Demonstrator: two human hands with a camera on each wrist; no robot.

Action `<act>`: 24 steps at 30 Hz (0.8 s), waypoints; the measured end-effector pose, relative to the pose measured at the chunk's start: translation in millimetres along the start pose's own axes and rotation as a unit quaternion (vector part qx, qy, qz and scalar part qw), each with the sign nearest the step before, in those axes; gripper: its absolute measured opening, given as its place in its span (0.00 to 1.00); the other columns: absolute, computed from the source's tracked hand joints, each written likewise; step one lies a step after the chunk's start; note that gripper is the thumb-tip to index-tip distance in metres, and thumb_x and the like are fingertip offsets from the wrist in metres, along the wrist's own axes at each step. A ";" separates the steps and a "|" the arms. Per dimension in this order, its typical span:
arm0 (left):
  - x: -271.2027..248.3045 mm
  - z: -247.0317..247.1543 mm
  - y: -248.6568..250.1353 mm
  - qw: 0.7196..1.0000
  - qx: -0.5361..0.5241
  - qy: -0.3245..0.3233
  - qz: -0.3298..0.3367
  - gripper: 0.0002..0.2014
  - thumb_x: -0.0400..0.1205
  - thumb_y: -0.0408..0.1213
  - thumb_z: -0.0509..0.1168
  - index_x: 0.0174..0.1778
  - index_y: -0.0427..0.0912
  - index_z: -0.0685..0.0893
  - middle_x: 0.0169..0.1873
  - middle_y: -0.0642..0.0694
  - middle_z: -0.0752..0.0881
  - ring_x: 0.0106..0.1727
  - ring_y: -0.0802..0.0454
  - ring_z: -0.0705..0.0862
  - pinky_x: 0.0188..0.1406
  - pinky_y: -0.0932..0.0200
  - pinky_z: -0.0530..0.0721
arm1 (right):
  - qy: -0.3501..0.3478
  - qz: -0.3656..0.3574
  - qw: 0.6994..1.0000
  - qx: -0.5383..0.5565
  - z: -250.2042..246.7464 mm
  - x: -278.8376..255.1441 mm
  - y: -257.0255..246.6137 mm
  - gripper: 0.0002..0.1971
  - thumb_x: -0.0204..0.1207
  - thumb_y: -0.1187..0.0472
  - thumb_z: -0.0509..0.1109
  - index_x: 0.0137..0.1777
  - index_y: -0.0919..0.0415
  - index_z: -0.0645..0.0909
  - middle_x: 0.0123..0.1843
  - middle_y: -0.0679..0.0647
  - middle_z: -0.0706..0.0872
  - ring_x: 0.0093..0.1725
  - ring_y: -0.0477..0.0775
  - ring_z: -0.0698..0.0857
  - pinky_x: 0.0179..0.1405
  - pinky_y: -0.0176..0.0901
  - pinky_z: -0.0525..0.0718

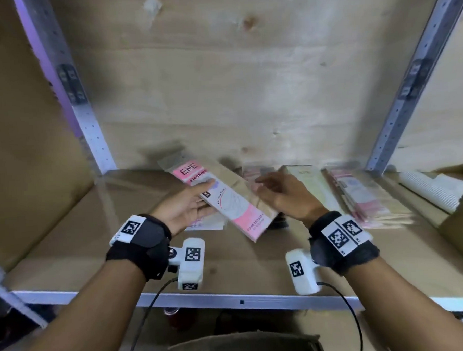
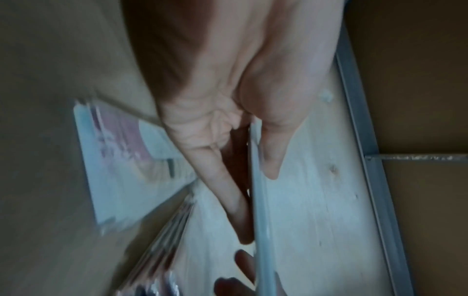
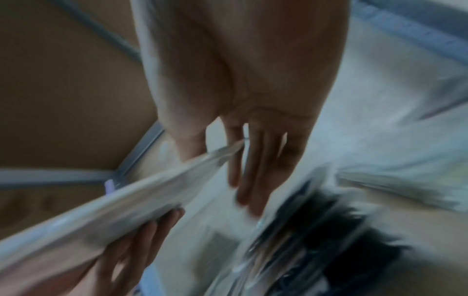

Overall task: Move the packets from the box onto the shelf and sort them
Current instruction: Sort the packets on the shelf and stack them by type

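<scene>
My left hand (image 1: 192,203) grips a thin stack of pink-and-white stocking packets (image 1: 226,202) above the shelf, thumb on top and fingers beneath. The left wrist view shows that stack edge-on (image 2: 260,200) between thumb and fingers. My right hand (image 1: 276,192) hovers just right of the stack with straight fingers; in the blurred right wrist view the stack's corner (image 3: 222,154) reaches between its thumb and fingers. On the shelf lie a flat packet (image 1: 208,224) under the held ones, a cream packet (image 1: 304,177) and a pile of packets (image 1: 358,193) to the right.
The cardboard-lined shelf board (image 1: 95,247) has a metal front rail (image 1: 230,301) and grey uprights (image 1: 90,123) at both sides. A cardboard box (image 1: 462,210) with white ribbed items stands at the far right. An olive object (image 1: 245,344) sits below the shelf.
</scene>
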State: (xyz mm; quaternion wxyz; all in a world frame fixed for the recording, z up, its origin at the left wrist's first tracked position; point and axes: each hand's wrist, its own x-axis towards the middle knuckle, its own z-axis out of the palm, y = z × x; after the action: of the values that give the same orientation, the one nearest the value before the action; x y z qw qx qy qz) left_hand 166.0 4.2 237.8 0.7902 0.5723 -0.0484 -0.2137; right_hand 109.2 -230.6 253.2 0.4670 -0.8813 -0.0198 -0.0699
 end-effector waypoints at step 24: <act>51.5 33.9 -5.7 0.924 0.354 0.113 0.086 0.18 0.75 0.56 0.65 0.23 0.51 0.79 0.17 0.53 0.78 0.18 0.56 0.72 0.24 0.62 0.65 | -0.081 0.059 0.989 0.111 -80.2 -31.0 78.8 0.13 0.79 0.65 0.73 0.62 0.67 0.84 0.26 0.42 0.87 0.26 0.36 0.80 0.28 0.24 0.74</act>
State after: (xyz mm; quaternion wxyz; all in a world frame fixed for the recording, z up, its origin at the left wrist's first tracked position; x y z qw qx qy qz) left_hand 200.0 -47.4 235.4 0.5519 0.8287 -0.0801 -0.0475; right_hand 78.1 -340.3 228.6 0.5618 -0.8266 -0.0126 0.0319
